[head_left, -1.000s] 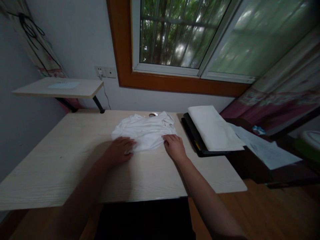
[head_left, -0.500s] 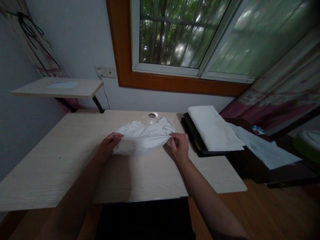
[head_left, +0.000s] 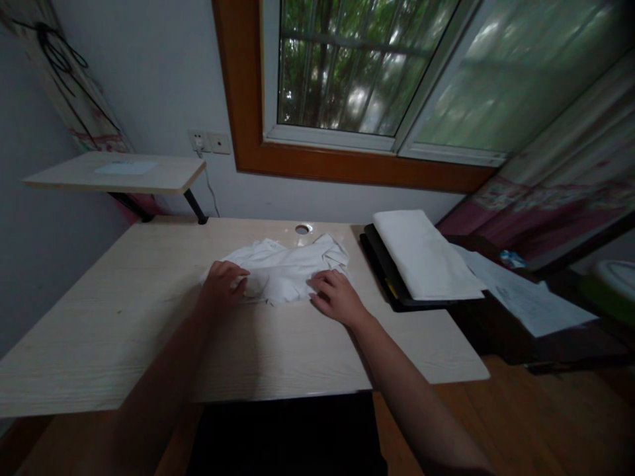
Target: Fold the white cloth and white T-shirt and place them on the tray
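A crumpled white cloth (head_left: 285, 268), perhaps a garment, lies on the pale wooden desk (head_left: 307, 350) in front of me. Folds are bunched at its far right corner, and its near edge is uneven. My left hand (head_left: 222, 285) rests at the cloth's near left part, fingers parted and touching the fabric. On the near right part sits my right hand (head_left: 338, 296), with its fingers spread and slightly bent over the cloth. Neither hand shows fabric pinched in it.
A folded white sheet (head_left: 426, 254) lies on a black folder-like stack (head_left: 384, 277) at the desk's right. Beyond it are papers (head_left: 526, 291) on a dark surface. A raised shelf (head_left: 169, 175) stands back left, near wall sockets (head_left: 208, 141). A window (head_left: 367, 73) is behind.
Both hands have let go of the cloth's near edge, which they held stretched and lifted. The cloth now lies down on the desk, and my right hand has moved left and nearer.
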A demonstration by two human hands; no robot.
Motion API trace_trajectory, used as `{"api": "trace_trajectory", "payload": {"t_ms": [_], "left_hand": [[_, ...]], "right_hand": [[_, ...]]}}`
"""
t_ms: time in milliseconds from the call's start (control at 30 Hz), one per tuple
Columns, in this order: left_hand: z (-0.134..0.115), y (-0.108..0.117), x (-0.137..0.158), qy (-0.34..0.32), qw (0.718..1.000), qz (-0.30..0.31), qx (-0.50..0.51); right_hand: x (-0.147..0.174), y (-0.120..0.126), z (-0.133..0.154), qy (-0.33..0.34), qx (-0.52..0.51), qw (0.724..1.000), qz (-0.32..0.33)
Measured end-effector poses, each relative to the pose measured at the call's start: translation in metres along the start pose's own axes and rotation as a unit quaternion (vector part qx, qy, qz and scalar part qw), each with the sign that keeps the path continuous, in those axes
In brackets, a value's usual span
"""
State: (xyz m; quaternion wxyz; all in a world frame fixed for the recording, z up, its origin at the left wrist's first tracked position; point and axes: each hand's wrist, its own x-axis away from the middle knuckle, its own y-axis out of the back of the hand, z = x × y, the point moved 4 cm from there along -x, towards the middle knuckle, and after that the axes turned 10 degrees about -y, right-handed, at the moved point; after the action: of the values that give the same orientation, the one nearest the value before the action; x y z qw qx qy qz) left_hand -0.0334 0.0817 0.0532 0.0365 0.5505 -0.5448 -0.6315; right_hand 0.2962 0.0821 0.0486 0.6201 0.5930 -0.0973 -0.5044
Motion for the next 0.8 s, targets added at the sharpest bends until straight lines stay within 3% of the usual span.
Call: {"api": "trace_trajectory", "payload": {"t_ms": [133,300,433,567,800], "left_hand": [[-0.023,-0.019,0.001,-0.095,0.988,0.124,0.011],[-0.024,-0.025,0.001,-0.095,0.984,0.152,-0.014],[-0.019,-0.021,-0.003,-0.074,0.988,0.135,-0.014],[-0.019,-0.017,-0.005,-0.042,0.996,0.079,0.019],[-0.009,-0.007,0.002,0.101,0.991,-0.014,0.088]], "right_hand": [[-0.002,-0.005,0.003,0.011,0.009,1.0,0.02],[-0.003,-0.001,0.0,-0.015,-0.021,0.999,-0.031],[-0.003,0.007,-0.002,-0.041,-0.107,0.99,-0.085],[0.0,0.01,-0.007,-0.086,-0.156,0.976,-0.123],[0.003,0.021,-0.01,-0.099,-0.141,0.968,-0.185]]}}
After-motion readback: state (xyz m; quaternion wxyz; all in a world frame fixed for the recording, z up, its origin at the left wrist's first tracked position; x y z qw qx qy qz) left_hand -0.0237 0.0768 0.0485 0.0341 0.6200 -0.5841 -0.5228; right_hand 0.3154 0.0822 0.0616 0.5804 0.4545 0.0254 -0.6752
